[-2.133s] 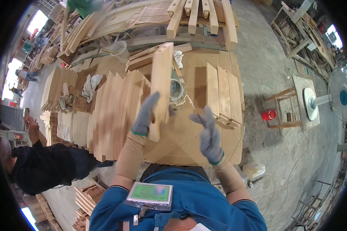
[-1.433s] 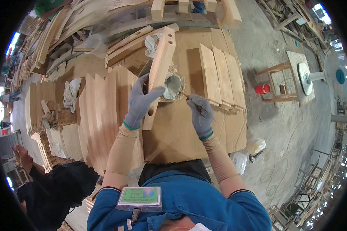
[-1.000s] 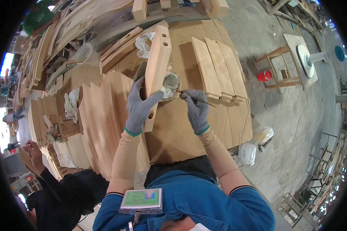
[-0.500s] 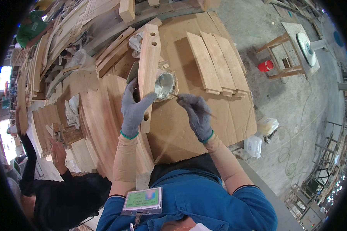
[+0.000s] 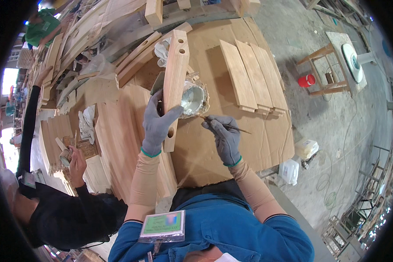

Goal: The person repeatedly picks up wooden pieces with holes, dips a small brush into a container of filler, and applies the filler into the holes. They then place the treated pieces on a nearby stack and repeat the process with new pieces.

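Head view: the left hand is clamped on a pale wood rail, gripping its lower half from the left, with the thumb across the face and the other fingers partly hidden behind. The rail's long axis runs away from the body, its far end leaning slightly right; 2 holes show at that end and 1 near the close end, below the thumb.

The right hand has its fingers closed on a thin stick. The stick slopes from upper left to lower right, so its tip points left, across the rail's line. That tip lies just beside the lower right rim of the pot; whether they touch, I cannot tell. The pot, smeared pale inside, sits on the cardboard between rail and stick, right of the left thumb. For the rail's close hole, the left hand is nearer.
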{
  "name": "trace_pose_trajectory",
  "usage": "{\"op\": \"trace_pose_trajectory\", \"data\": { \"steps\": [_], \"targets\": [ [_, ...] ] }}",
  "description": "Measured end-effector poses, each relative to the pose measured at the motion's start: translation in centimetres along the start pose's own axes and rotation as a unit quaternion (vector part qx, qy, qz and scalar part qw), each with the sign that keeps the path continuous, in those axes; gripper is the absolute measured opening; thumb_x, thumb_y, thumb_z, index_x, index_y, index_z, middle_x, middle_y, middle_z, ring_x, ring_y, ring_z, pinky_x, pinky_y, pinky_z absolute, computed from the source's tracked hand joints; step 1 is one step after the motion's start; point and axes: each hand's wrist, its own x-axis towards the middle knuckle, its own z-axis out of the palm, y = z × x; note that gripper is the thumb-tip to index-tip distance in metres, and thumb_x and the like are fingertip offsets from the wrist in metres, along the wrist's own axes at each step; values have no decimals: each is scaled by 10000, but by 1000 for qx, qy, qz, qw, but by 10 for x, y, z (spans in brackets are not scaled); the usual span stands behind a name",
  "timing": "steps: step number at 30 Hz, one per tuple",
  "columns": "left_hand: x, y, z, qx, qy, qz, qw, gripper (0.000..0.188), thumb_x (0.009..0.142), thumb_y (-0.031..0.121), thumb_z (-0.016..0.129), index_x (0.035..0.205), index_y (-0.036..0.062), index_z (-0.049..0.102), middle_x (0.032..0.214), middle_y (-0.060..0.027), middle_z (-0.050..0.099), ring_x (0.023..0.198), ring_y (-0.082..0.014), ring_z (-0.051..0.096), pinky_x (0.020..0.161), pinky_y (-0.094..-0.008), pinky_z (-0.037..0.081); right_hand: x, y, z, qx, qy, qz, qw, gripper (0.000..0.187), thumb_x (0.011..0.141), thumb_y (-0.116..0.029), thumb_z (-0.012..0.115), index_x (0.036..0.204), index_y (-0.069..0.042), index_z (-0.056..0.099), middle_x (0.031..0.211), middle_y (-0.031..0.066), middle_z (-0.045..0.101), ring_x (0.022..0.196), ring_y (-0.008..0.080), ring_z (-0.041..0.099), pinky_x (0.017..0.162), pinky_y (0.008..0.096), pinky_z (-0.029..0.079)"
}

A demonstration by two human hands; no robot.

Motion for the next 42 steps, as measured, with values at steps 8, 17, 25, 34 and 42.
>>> {"op": "trace_pose_trajectory", "data": {
  "steps": [8,17,25,34,42],
  "targets": [
    [-30,20,-33,-76,72,26,994,562,736,80,676,1242,-74,487,1097,-100,586,899,-160,590,767,-284,501,19,1,-4,-34,21,18,999,90,942,-68,529,979,2,572,966,129,631,858,191,643,790,291,566],
    [-158,45,-65,-141,2,-80,987,560,672,6,673,1208,-17,513,1038,-81,601,885,-155,602,757,-293,517,26,-80,49,73,11,79,994,131,906,-95,603,782,-69,572,742,105,626,650,172,641,602,297,574],
    [-217,53,-38,-195,-89,-80,974,853,617,72,778,1374,-38,399,1287,-84,521,1178,-177,492,1026,-324,361,-48,-179,116,-48,-144,-114,982,100,896,-27,574,799,-14,556,798,143,648,673,207,666,615,328,582],
    [-233,65,-18,-217,-96,-46,970,874,592,107,780,1376,10,408,1110,-100,613,917,-170,630,815,-299,519,-65,-178,115,-59,-189,-122,973,85,904,-7,546,821,7,562,842,156,647,702,212,657,641,321,573],
    [-235,63,-17,-223,-88,-29,970,859,591,68,746,1378,12,405,1105,-94,609,922,-162,622,828,-297,516,-66,-179,116,-43,-206,-93,973,44,887,49,543,877,7,530,995,159,605,859,225,658,779,347,586]
  ]
}}
